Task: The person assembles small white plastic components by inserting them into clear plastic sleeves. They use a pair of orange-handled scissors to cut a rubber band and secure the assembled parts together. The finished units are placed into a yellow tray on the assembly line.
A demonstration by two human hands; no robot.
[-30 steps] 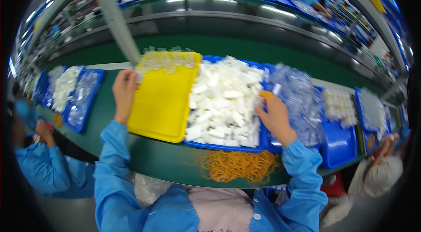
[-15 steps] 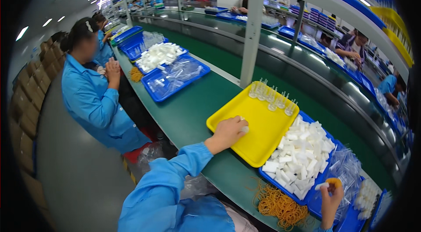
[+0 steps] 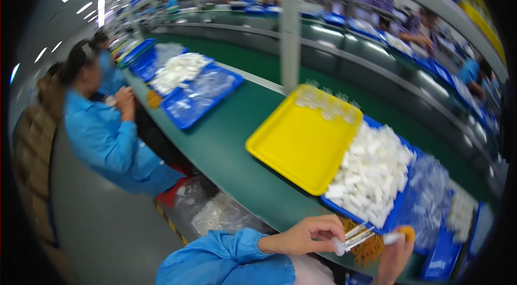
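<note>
In the head view the left hand [image 3: 304, 235] comes in from the lower edge in a blue sleeve; its fingers [image 3: 328, 227] are curled narrow and pinch a small bundle of clear tubes [image 3: 356, 236], which lies between the two hands just above the near edge of the green table [image 3: 226, 139]; the right hand [image 3: 393, 255] rises from the bottom edge, its fingertips closed on the other end of the bundle, one tip capped in orange; the picture is blurred there, so the exact grip is hard to read. A heap of tan rubber bands [image 3: 369, 247] lies on the table directly under the bundle, touching the near corner of the blue tray [image 3: 396, 212]; that tray is piled with small white pieces [image 3: 371, 172]; the yellow tray [image 3: 301, 142] sits just beside it on the left, mostly bare, with a row of clear little vials [image 3: 326, 103] along its far edge. Further left along the table a co-worker in blue [image 3: 105, 134] sits at another blue tray [image 3: 196, 99].
</note>
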